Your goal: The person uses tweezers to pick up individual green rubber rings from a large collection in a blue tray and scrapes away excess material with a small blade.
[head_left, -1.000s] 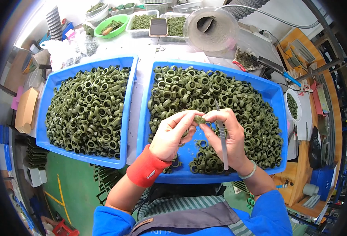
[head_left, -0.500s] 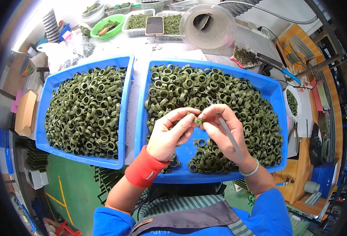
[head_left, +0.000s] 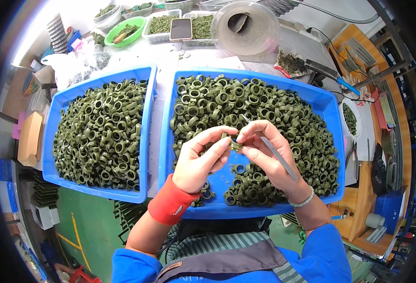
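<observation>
My left hand (head_left: 199,158) is closed, its thumb and forefinger pinching one edge of an olive-green ring (head_left: 235,144) with a lug on its side. At the ring's other side, the fingers of my right hand (head_left: 269,162) meet it. That hand also grips a slim metal craft knife (head_left: 283,162); the flat handle slants back across the palm, and the narrow tip points up and away past the forefinger. Both hands are above the right blue tub (head_left: 166,137), which is heaped with similar green rings. Part of its floor shows just below my fingers.
A second blue tub (head_left: 146,122) of rings stands at the left. Along the back are a green bowl (head_left: 139,22), a phone (head_left: 181,29) lying on clear boxes of small green pieces, and a wide clear funnel-like hood (head_left: 264,28). A blue-handled tool (head_left: 348,86) lies at the right.
The ring has turned slightly between my fingers, its opening showing more now. My right hand and the knife have shifted a little; the view has moved slightly.
</observation>
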